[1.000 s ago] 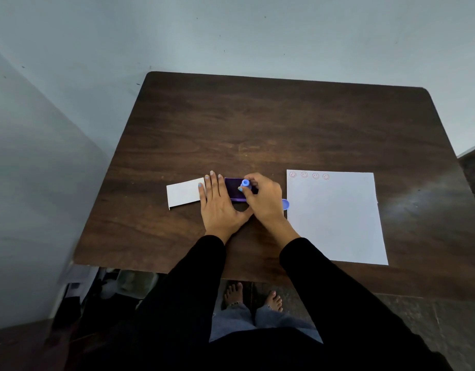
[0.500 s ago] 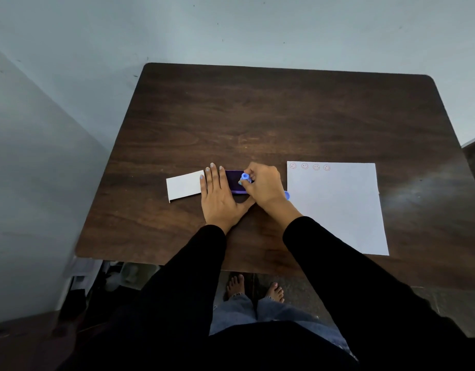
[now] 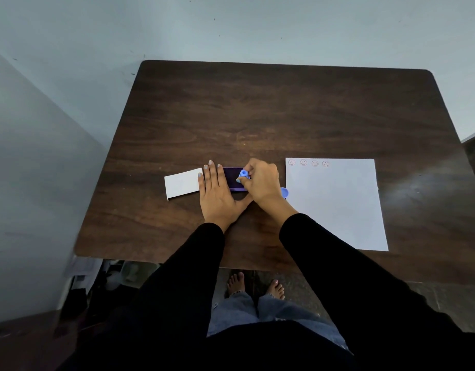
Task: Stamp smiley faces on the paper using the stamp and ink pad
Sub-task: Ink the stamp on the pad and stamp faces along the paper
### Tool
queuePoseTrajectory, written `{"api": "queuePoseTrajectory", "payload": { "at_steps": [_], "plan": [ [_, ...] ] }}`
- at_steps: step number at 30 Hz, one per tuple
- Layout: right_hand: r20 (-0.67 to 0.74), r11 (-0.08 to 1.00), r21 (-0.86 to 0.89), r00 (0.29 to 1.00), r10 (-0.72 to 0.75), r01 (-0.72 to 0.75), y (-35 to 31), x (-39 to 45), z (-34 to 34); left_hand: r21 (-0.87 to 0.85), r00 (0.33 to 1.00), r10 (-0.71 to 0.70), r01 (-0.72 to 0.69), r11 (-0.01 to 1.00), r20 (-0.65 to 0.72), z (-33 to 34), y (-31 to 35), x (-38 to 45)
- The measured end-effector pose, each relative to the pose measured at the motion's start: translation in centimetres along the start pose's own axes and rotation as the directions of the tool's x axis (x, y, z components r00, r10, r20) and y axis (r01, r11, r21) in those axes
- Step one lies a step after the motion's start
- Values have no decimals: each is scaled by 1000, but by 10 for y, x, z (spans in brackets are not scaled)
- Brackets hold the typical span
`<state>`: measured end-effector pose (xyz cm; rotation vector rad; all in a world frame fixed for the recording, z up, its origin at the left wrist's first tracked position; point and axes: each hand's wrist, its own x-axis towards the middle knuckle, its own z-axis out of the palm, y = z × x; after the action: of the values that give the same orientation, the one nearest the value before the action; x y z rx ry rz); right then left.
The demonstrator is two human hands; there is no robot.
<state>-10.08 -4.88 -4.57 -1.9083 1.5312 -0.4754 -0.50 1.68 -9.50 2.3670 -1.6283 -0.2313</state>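
A dark purple ink pad (image 3: 232,178) lies on the brown table (image 3: 257,116) near its middle. My right hand (image 3: 261,180) pinches a small blue stamp (image 3: 244,174) and holds it down on the pad. My left hand (image 3: 217,194) lies flat with fingers spread, resting on the pad's left edge. To the right lies a white paper (image 3: 335,207) with several red smiley faces (image 3: 308,163) in a row along its top left edge.
A small white card or lid (image 3: 182,182) lies left of my left hand. A blue cap (image 3: 284,192) peeks out beside my right wrist at the paper's left edge. Walls stand close behind and to the left. My bare feet show below the table's near edge.
The view has shifted slightly. Both hands stay on the ink pad, with the stamp kept pressed on it.
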Motion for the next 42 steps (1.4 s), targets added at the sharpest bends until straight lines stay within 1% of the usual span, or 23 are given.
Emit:
{"api": "queuePoseTrajectory", "payload": {
  "at_steps": [2, 7, 10, 12, 13, 15, 17, 19, 21, 23, 26, 30, 34, 36, 38, 40, 42],
  "plan": [
    [-26, 1000, 24, 1000, 9, -9, 1, -1, 2, 0, 1000, -2, 2, 1000, 1, 0, 0, 1],
    [-86, 998, 36, 995, -40, 44, 8, -8, 12, 7, 1000, -8, 8, 1000, 3, 1, 0, 1],
    [-87, 999, 48, 996, -16, 20, 3, -6, 11, -1, 1000, 3, -3, 1000, -5, -2, 2, 0],
    [-91, 993, 120, 996, 27, -17, 2, -5, 6, -9, 1000, 27, -27, 1000, -11, -4, 4, -1],
    [-110, 976, 213, 991, 73, -48, 2, -5, 0, -9, 999, 32, -32, 999, -16, -6, 5, -2],
    [-166, 883, 451, 960, 226, -130, 5, -4, -13, -7, 999, 35, -35, 999, -36, -9, 13, -5],
    [-215, 759, 619, 887, 409, -200, 12, -2, -29, -13, 997, 62, -62, 998, -35, -11, 28, -7],
    [-218, 630, 742, 805, 551, -230, 22, 2, -45, -16, 995, 103, -103, 995, -10, -10, 49, -7],
    [-199, 541, 810, 763, 615, -225, 33, 3, -57, 1, 990, 136, -136, 991, 30, -7, 69, -4],
    [-167, 465, 861, 746, 645, -209, 44, 1, -65, 60, 985, 158, -162, 985, 70, -3, 82, -2],
    [-93, 335, 921, 724, 684, -198, 56, -2, -72, 137, 981, 159, -173, 975, 107, 3, 83, 1],
    [24, 166, 963, 682, 731, -212, 68, -4, -81, 167, 980, 160, -178, 970, 114, 5, 73, -3],
    [126, -4, 983, 659, 742, -183, 78, -6, -94, 117, 985, 147, -157, 981, 91, 2, 76, -4],
    [180, -103, 983, 661, 729, -153, 84, -7, -101, 83, 979, 188, -194, 977, 77, 0, 84, 2],
    [229, -195, 972, 680, 697, -128, 92, -8, -108, 35, 960, 266, -270, 962, 86, -1, 95, 12],
    [257, -264, 959, 696, 670, -100, 101, -9, -116, -1, 925, 342, -347, 938, 166, -1, 106, 26],
    [284, -323, 943, 696, 659, -78, 110, -9, -123, -44, 881, 388, -391, 919, 270, 2, 116, 43]
  ]
}}
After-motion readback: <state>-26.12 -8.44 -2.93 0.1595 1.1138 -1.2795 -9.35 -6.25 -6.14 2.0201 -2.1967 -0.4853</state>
